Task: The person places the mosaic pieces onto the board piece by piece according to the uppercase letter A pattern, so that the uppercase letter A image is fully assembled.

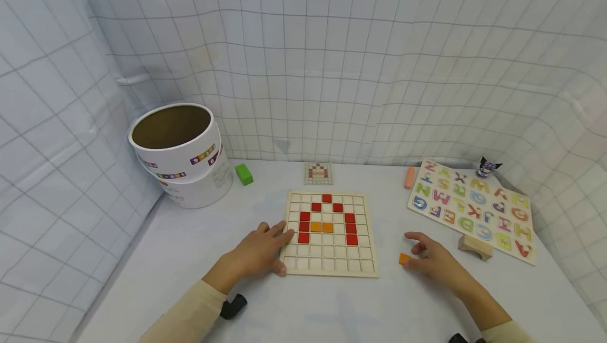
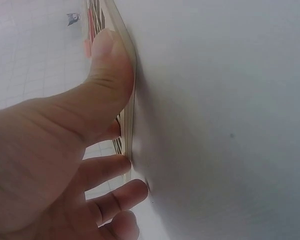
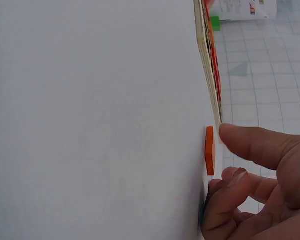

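A square wooden grid board [image 1: 328, 273] lies flat, with red tiles [image 1: 350, 228] and two orange tiles [image 1: 321, 227] set in its cells. My left hand [image 1: 258, 248] rests at the board's left side, fingers spread, fingertips touching the edge. In the left wrist view the thumb [image 2: 112, 75] lies against the board's rim. To the right of the board, my right hand [image 1: 433, 264] is over a loose orange tile [image 1: 404, 258]. The right wrist view shows this orange tile [image 3: 210, 151] on the table, between the thumb and the bent fingers, not visibly pinched.
A small pattern card [image 1: 318, 173] lies behind the board. A white bucket [image 1: 189, 169] and a green block [image 1: 244, 174] are at back left. At right are an alphabet board [image 1: 467, 203], a wooden arch block [image 1: 475, 247], an orange stick [image 1: 409, 178] and a dark figurine [image 1: 487, 167].
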`<action>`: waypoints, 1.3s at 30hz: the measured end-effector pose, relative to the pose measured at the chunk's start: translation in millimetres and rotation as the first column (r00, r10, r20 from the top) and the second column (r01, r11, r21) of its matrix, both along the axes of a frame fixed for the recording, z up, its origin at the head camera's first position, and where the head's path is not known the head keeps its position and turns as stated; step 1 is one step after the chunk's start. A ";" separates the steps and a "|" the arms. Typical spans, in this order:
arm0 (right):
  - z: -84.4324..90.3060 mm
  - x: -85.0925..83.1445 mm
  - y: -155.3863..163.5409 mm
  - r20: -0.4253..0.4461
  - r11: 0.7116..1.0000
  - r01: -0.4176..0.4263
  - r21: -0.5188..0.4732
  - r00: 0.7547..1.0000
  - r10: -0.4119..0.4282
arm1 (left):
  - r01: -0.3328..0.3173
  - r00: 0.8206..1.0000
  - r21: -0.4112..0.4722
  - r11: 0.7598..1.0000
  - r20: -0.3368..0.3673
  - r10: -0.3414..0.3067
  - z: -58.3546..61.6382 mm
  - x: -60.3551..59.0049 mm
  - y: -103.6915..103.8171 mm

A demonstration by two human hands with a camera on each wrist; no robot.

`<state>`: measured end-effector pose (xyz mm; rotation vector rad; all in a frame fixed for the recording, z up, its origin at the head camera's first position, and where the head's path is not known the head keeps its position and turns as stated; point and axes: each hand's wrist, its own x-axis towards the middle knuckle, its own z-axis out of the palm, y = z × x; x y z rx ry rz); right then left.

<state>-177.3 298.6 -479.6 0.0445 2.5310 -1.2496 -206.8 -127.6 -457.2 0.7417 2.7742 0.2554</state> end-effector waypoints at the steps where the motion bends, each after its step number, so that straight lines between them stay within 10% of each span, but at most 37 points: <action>1: -0.9 -1.4 -2.6 -0.016 1.000 -0.011 0.027 1.000 0.012 | -0.002 1.000 0.003 1.000 -0.001 0.002 0.9 -0.5 -0.4; 7: -1.4 -2.4 -13.4 -0.070 0.991 -0.032 0.130 0.997 0.041 | 0.005 1.000 0.022 1.000 0.013 -0.005 0.0 -0.8 -1.8; 12: -3.6 -3.8 -12.9 -0.018 0.992 -0.095 -0.079 0.995 0.094 | 0.007 1.000 0.015 1.000 -0.014 -0.007 -1.6 0.6 -4.2; 18: -4.2 -9.7 -8.9 0.147 0.895 0.043 -0.444 0.989 0.025 | 0.015 1.000 0.013 1.000 -0.020 -0.015 -1.3 -0.6 -4.3; 31: -1.9 -43.4 -28.0 0.130 0.738 0.060 -0.672 0.991 0.037 | 0.002 1.000 0.008 1.000 0.017 -0.002 -0.7 0.7 -1.2; 39: 0.1 -70.4 -72.5 0.099 0.796 0.015 -0.605 0.994 0.056 | 0.007 1.000 0.011 1.000 0.000 -0.007 -0.2 0.6 -3.7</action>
